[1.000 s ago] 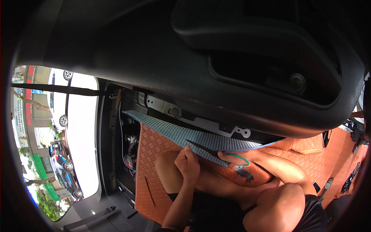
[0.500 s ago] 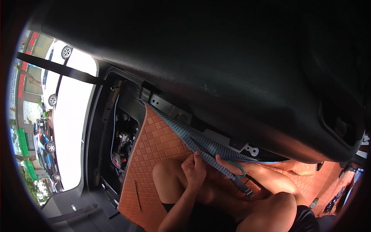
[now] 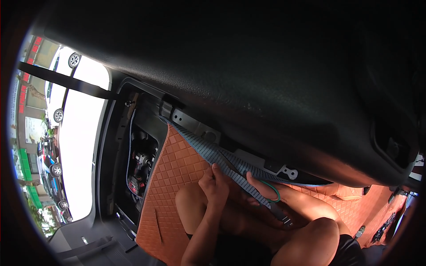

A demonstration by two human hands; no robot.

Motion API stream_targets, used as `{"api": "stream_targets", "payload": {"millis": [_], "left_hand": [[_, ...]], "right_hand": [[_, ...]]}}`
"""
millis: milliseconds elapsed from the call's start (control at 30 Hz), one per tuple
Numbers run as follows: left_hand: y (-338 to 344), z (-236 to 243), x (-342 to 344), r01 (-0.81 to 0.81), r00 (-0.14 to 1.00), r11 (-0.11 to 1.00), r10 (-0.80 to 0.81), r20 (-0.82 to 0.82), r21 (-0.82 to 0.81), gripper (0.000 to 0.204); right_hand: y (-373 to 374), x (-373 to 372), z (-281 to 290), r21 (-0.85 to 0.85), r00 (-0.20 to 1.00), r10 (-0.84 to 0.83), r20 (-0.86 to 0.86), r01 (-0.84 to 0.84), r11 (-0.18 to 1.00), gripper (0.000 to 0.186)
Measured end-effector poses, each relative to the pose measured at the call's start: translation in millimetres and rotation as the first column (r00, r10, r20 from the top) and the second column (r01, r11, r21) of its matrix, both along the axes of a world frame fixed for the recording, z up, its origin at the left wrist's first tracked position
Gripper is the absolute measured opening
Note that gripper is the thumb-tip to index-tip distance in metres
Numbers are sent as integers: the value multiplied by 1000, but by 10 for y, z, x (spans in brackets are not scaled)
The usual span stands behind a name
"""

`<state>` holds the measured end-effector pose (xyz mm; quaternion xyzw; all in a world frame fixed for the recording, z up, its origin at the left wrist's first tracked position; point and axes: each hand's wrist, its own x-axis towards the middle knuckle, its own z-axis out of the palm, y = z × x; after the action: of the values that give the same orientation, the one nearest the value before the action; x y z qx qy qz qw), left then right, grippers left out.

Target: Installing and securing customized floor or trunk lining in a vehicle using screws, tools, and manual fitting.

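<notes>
A brown quilted car mat (image 3: 177, 153) lies under my bent legs, its ribbed grey-blue underside turned up along the far edge. A narrow ribbed strip (image 3: 242, 182) is parted from that edge and runs down toward my lap, ending in a dark piece with pale marks. My left hand (image 3: 215, 184) pinches the strip's side near where it meets the mat. My right hand (image 3: 262, 188) is around scissors (image 3: 278, 191), with a green handle loop at the thumb. Their dark blades reach up-left between strip and mat. Some right fingers are hidden behind the strip.
A large dark panel (image 3: 248, 84) overhangs the hands. Metal brackets (image 3: 290, 173) line its lower edge. At left, an open side compartment (image 3: 144, 146) holds a tool and dark items. Parked cars show through the opening beyond. More brown mat (image 3: 350, 193) extends at right.
My left hand has moved slightly up and left along the strip. The gap between strip and mat edge looks wider. My right hand has shifted only a little.
</notes>
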<state>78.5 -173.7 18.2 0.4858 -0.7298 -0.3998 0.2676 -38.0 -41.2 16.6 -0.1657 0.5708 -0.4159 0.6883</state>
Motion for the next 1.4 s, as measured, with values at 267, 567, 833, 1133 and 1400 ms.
{"api": "stream_targets", "payload": {"millis": [267, 567, 833, 1133, 1400], "left_hand": [[-16, -37, -97, 21, 994, 985, -1, -112, 173, 36], [-56, -15, -48, 18, 980, 940, 51, -191, 342, 37], [-132, 71, 65, 17, 977, 942, 56, -205, 336, 35], [-168, 51, -83, 29, 999, 999, -29, -20, 20, 31], [-200, 175, -70, 8, 986, 957, 41, -162, 291, 33]], "right_hand": [[-115, -142, 70, -85, 930, 34, -367, -70, 994, 58], [-352, -296, 239, -33, 897, 215, -387, -247, 969, 68], [-503, -294, 35, -194, 859, 347, -377, -440, 877, 39], [-535, -185, -214, -495, 839, -69, -539, -250, 832, 39], [-649, -248, -184, -241, 931, 225, -288, -298, 924, 47]]}}
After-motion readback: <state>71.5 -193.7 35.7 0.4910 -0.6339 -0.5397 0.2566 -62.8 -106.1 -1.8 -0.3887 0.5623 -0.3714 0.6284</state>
